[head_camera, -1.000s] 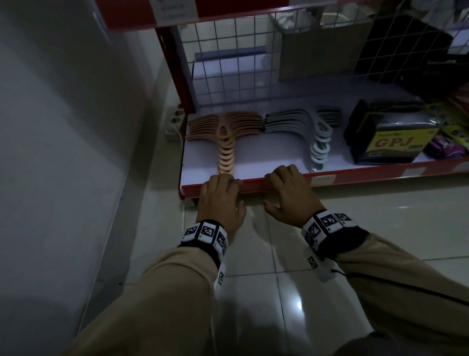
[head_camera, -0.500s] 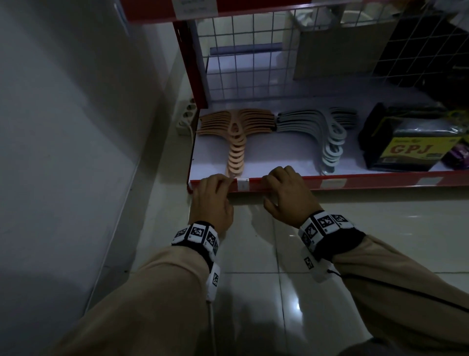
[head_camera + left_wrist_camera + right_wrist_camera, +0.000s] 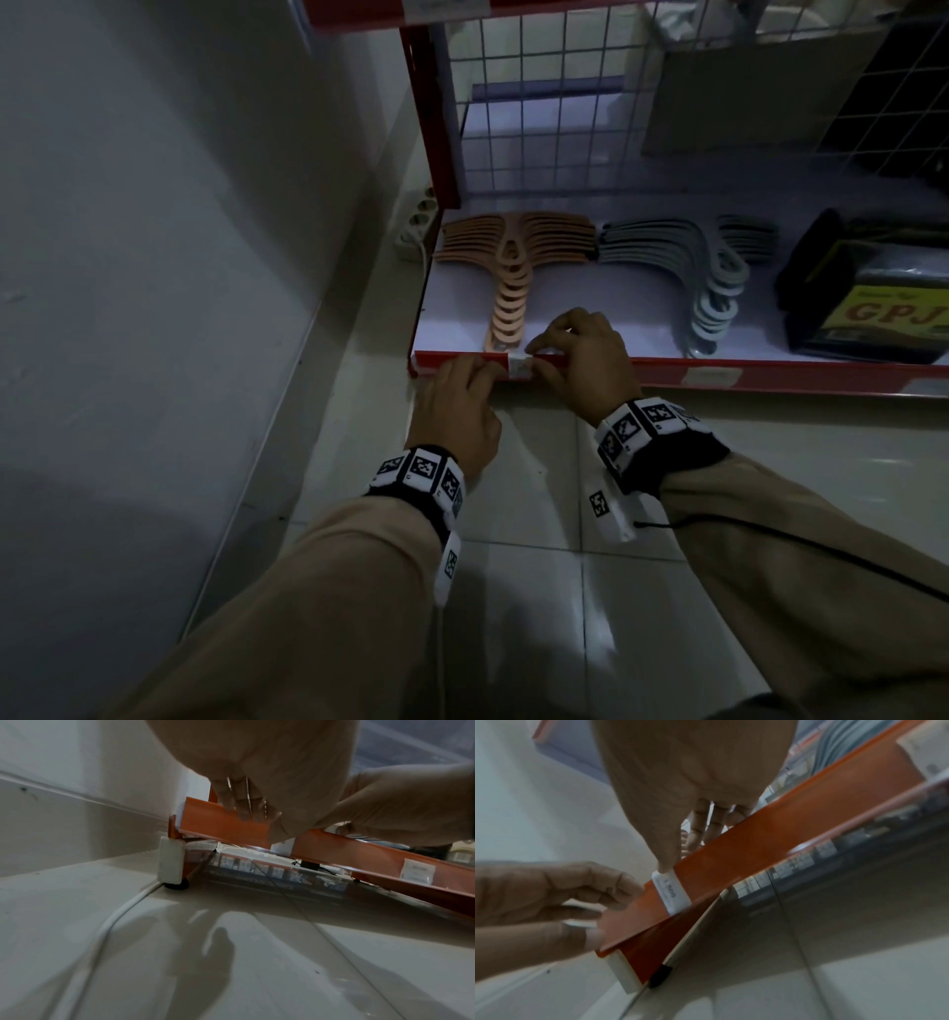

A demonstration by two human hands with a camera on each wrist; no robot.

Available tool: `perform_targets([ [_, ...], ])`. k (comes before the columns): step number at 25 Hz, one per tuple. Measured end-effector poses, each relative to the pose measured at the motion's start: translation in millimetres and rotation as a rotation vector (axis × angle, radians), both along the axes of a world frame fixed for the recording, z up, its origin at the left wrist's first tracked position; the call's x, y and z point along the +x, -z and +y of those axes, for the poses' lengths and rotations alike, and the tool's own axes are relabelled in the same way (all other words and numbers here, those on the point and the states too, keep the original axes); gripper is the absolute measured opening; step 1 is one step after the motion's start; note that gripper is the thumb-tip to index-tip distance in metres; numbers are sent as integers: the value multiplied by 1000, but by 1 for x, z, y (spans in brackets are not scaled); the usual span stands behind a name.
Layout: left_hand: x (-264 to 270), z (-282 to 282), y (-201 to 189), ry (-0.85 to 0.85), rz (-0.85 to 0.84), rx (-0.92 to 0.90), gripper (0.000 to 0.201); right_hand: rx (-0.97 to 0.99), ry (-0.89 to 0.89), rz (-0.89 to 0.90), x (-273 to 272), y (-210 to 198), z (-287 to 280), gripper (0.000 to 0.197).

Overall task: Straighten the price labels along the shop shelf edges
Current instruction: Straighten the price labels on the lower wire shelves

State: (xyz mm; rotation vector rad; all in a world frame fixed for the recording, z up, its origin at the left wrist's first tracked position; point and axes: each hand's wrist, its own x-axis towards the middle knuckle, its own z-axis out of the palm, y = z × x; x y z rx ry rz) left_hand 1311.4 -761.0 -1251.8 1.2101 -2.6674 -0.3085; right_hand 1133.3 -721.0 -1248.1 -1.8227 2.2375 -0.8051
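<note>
A red edge strip [image 3: 770, 372] runs along the front of the bottom shelf. A small white price label [image 3: 519, 366] sits on it near its left end, and shows close up in the right wrist view as label [image 3: 671, 892]. My right hand [image 3: 547, 354] pinches the label's top: the thumb tip [image 3: 664, 867] presses the front and the fingers curl over the shelf edge behind. My left hand [image 3: 475, 372] is just left of the label, its fingertips [image 3: 241, 809] resting on the strip's face. A second label [image 3: 417, 871] lies farther right on the strip.
On the shelf lie orange hangers [image 3: 508, 288], grey hangers [image 3: 714, 288] and a black "GPJ" package [image 3: 873, 308]. A wire grid [image 3: 565, 103] backs the shelf. A wall [image 3: 154, 257] stands close on the left, with a power strip [image 3: 418, 221] behind the shelf corner. Tiled floor [image 3: 565, 591] lies below.
The label, at first hidden under my hands, showed between them. My right hand has shifted left, with its thumb now on the label. The left hand stays on the strip.
</note>
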Motion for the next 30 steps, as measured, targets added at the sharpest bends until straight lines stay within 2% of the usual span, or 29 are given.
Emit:
perform_targets([
  [6, -1, -7, -1, -13, 47, 40, 39, -84, -3, -130, -4, -4, -4, 9],
  [10, -11, -13, -6, -60, 97, 74, 32, -203, 62, -427, -15, -15, -8, 6],
  [12, -16, -11, -9, -100, 146, 93, 32, -167, 30, -414, -20, -20, -10, 11],
  [16, -19, -10, -9, -119, 222, 138, 35, -26, -154, -297, -12, -22, -9, 13],
  [19, -18, -14, -7, -133, 275, 211, 31, 35, -213, -301, -3, -22, -8, 13],
  [25, -17, -17, -2, -147, 383, 244, 20, 69, -167, -381, -3, -17, 0, 18],
  [27, -17, -17, 0, -155, 378, 243, 20, 79, -164, -356, -3, -15, 3, 15],
  [30, -16, -17, 2, -153, 329, 200, 15, -21, -145, -310, -5, -16, 0, 12],
])
